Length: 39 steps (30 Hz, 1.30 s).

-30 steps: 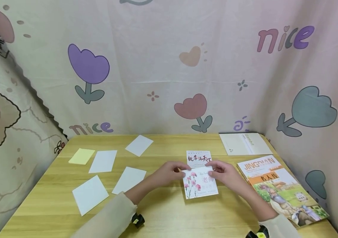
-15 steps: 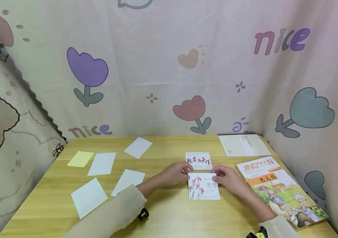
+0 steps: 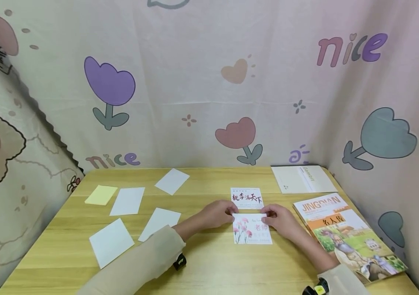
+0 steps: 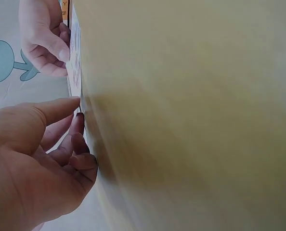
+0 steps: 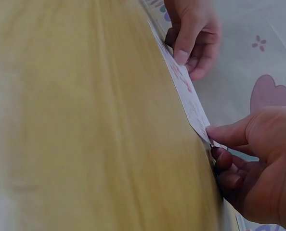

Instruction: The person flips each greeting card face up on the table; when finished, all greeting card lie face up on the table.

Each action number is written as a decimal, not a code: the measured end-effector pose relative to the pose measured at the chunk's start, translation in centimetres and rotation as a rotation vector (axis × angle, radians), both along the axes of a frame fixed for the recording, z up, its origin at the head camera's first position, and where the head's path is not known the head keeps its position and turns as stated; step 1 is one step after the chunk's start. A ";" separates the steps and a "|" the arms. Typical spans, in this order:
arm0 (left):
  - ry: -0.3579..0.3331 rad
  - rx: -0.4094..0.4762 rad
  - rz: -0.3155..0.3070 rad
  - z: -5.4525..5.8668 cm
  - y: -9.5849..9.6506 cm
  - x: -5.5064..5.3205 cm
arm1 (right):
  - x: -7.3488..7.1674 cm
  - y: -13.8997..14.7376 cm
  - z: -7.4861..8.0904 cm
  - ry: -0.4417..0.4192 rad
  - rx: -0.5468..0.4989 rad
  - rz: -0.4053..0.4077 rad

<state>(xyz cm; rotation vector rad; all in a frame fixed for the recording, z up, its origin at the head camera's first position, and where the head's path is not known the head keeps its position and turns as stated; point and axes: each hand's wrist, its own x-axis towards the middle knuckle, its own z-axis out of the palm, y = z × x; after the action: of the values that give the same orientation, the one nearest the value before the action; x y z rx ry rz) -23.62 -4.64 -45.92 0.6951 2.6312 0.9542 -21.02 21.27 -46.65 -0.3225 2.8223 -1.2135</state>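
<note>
A white card with pink carnations and Chinese lettering point(image 3: 251, 234) lies nearly flat at the middle right of the table. My left hand point(image 3: 217, 214) pinches its upper left corner between thumb and fingers. At the upper right corner, my right hand point(image 3: 281, 220) pinches it too; the right wrist view shows the thumb point(image 5: 227, 133) on top and fingers curled beneath the edge. Just beyond it lies a second card with dark red calligraphy point(image 3: 247, 198), a narrow strip of table between them.
Several blank white sheets point(image 3: 111, 242) are spread over the left side, with a yellow sticky-note pad point(image 3: 101, 195) at the far left. A colourful magazine point(image 3: 349, 237) lies on the right, a pale Gambit notebook point(image 3: 294, 180) behind it. A printed curtain point(image 3: 180, 82) encloses the table.
Both hands have brought the carnation card slightly right and straightened it below the calligraphy card, which is now uncovered. Over the last half second it has barely moved.
</note>
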 end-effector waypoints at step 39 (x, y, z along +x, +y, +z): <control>0.140 -0.183 0.114 5.5 -13.3 1.3 | -0.5 -12.9 2.6 -0.015 -0.144 0.299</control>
<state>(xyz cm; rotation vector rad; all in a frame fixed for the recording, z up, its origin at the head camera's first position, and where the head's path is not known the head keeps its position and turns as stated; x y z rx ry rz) -22.35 -17.97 -40.47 0.5928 2.8624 0.7030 -21.48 8.32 -44.05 -0.7099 2.5576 -1.3419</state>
